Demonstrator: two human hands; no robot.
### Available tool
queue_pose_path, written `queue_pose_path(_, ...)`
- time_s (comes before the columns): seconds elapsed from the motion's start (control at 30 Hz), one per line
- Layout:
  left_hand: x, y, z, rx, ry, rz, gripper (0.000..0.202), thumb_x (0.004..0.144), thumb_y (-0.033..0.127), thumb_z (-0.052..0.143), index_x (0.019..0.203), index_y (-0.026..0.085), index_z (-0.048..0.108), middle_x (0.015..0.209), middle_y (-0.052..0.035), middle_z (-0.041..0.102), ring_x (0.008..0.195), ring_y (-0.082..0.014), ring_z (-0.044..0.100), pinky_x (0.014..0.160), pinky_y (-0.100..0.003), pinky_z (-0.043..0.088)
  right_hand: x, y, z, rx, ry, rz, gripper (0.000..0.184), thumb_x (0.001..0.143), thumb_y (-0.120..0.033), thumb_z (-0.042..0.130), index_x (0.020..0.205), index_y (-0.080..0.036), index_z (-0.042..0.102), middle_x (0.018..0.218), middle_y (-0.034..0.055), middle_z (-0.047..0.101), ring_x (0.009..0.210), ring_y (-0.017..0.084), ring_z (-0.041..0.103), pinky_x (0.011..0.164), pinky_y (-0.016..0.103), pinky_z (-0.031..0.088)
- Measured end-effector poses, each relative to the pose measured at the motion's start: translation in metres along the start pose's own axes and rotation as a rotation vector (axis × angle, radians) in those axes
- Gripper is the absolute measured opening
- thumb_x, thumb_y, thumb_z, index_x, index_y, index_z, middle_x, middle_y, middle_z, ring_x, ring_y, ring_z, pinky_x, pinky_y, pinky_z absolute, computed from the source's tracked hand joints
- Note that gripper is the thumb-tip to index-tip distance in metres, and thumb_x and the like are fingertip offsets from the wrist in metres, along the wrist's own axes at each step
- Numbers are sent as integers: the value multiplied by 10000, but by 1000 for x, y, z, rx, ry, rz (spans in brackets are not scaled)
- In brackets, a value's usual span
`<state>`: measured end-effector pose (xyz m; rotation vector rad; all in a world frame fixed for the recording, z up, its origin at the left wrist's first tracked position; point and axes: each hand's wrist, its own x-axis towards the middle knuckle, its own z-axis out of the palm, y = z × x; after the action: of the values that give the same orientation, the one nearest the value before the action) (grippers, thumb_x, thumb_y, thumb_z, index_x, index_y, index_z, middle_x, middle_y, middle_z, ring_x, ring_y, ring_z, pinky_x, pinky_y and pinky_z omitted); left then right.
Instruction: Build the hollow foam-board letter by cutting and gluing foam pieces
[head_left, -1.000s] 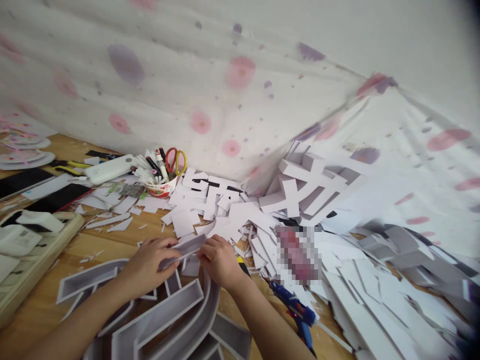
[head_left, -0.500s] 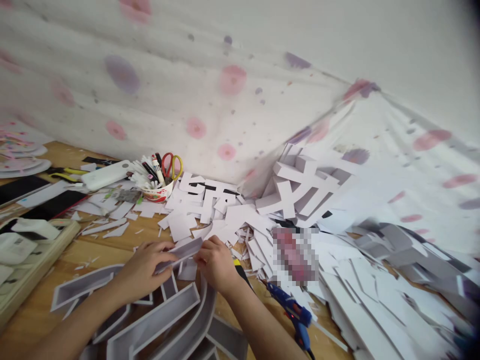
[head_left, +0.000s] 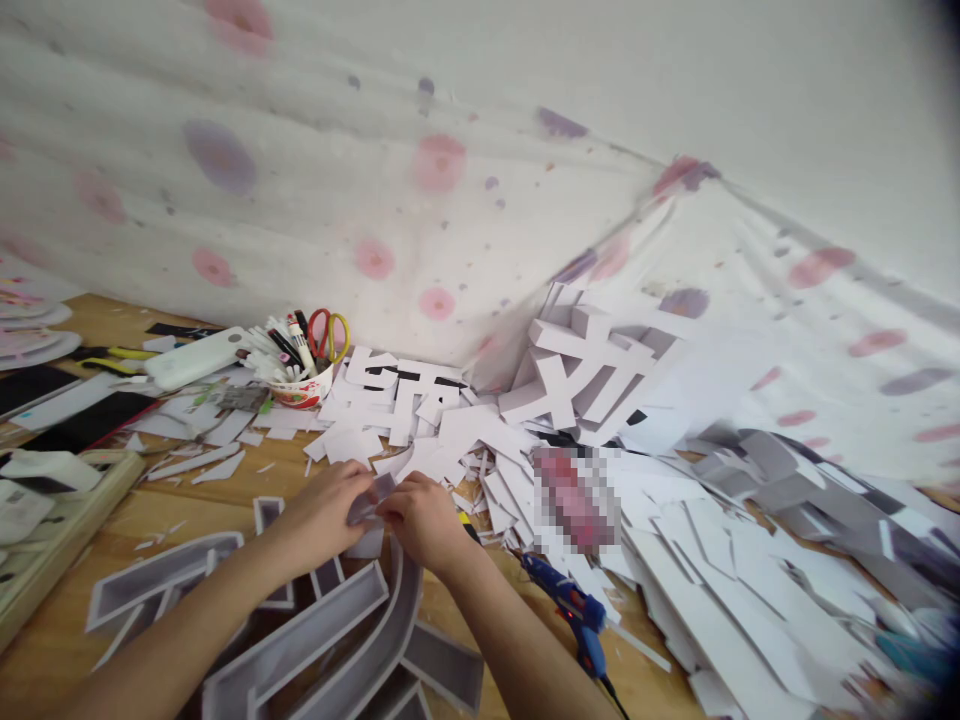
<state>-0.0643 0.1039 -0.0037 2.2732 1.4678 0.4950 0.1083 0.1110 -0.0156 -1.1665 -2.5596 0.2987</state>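
The small pale piece is held between the fingers of the left hand and right hand, above the bench near the hollow shape, which looks mostly built, though whether they are joined cannot be told.

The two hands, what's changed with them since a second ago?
The left hand has moved rightward, closer to the right hand, so less of the strip shows between them. Neither has visibly let go. The glue gun and cup stayed put.
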Motion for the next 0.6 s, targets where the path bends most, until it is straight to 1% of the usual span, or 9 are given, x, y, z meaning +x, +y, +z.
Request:
queue_pose_path(0.13, 8, 2, 1, 65, -59, -11, 111, 647, 155, 595, 740, 212, 616, 902, -31, 605, 909, -208, 568, 801, -322, 438, 1, -1, -3, 13, 11, 151, 176, 754, -116, 581, 866, -235, 648, 746, 1, 664, 717, 155, 601, 614, 225, 395)
queue_pose_path(0.2, 11, 5, -1, 119, -94, -15, 73, 664, 169, 610, 716, 213, 634, 876, -33, 611, 894, -214, 569, 794, -330, 428, 2, -2, -4, 27, -5, 209, 200, 746, -135, 587, 920, -229, 613, 765, 7, 655, 704, 159, 604, 597, 228, 391)
queue_pose_path(0.3, 13, 12, -4, 189, -113, -18, 67, 680, 163, 614, 693, 217, 652, 872, -37, 628, 894, -223, 575, 785, -339, 418, -1, -3, -8, 99, -20, 244, 249, 740, -132, 607, 970, -223, 575, 768, 5, 667, 768, 178, 610, 639, 242, 409)
queue_pose_path(0.37, 14, 18, -5, 226, -115, -20, 88, 685, 145, 604, 671, 217, 652, 858, -39, 636, 886, -226, 579, 776, -342, 417, -10, -4, -12, 171, 40, 238, 296, 744, -122, 616, 1015, -221, 552, 812, 9, 681, 860, 189, 599, 702, 256, 421)
queue_pose_path(0.43, 14, 23, -5, 250, -114, -29, 107, 685, 127, 594, 651, 216, 645, 834, -36, 639, 873, -224, 580, 764, -337, 417, -27, -7, -18, 233, 130, 234, 284, 751, -122, 621, 1010, -217, 553, 869, 21, 682, 905, 192, 582, 749, 270, 423)
queue_pose_path(0.5, 13, 24, -5, 255, -113, -32, 124, 680, 107, 585, 640, 213, 636, 816, -30, 638, 861, -216, 581, 755, -327, 416, -53, -10, -27, 285, 173, 260, 184, 753, -133, 626, 912, -214, 583, 845, 20, 671, 859, 186, 585, 735, 269, 424)
queue_pose_path(0.57, 13, 24, -5, 251, -113, -25, 136, 678, 96, 574, 627, 210, 628, 808, -25, 637, 845, -211, 580, 748, -325, 414, -87, -10, -36, 363, 157, 343, 74, 757, -145, 611, 787, -213, 608, 763, 8, 656, 773, 163, 594, 684, 241, 422)
queue_pose_path(0.6, 13, 23, -4, 252, -114, -21, 140, 680, 96, 568, 621, 209, 625, 805, -25, 637, 837, -210, 579, 745, -327, 413, -105, -8, -41, 410, 105, 403, 59, 760, -170, 603, 791, -216, 622, 750, 4, 654, 729, 153, 597, 659, 232, 421)
